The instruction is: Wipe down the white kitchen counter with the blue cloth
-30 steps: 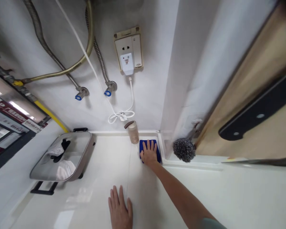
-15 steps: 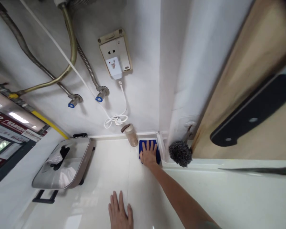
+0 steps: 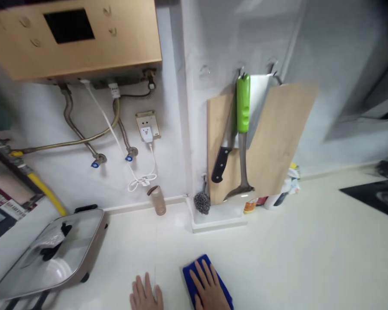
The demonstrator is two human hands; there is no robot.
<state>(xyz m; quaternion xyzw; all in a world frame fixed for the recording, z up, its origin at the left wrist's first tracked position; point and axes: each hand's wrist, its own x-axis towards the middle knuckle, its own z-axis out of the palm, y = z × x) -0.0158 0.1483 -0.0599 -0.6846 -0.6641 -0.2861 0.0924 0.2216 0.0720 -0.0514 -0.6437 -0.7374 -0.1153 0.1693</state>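
Observation:
My right hand (image 3: 210,287) lies flat with spread fingers on a folded blue cloth (image 3: 190,275), pressing it against the white countertop (image 3: 278,258). Part of the cloth is hidden under the palm. To its left, my left hand (image 3: 146,296) rests palm down on the counter, fingers stretched out and holding nothing. Both wrists are cut off by the bottom edge of the view. Against the wall stands a brownish translucent cup-like container (image 3: 158,201), well beyond both hands.
A lidded electric pan (image 3: 51,258) sits at left. Along the back are a wooden cutting board (image 3: 274,142), a hanging cleaver (image 3: 220,165), a green-handled spatula (image 3: 243,103) and a steel scrubber (image 3: 202,202). A socket (image 3: 151,122) and water heater (image 3: 123,38) are on the wall; a black cooktop (image 3: 375,196) is at right.
My right hand and the blue cloth have come from the back corner by the wall toward me. The view has pulled back, now showing the water heater and hanging utensils.

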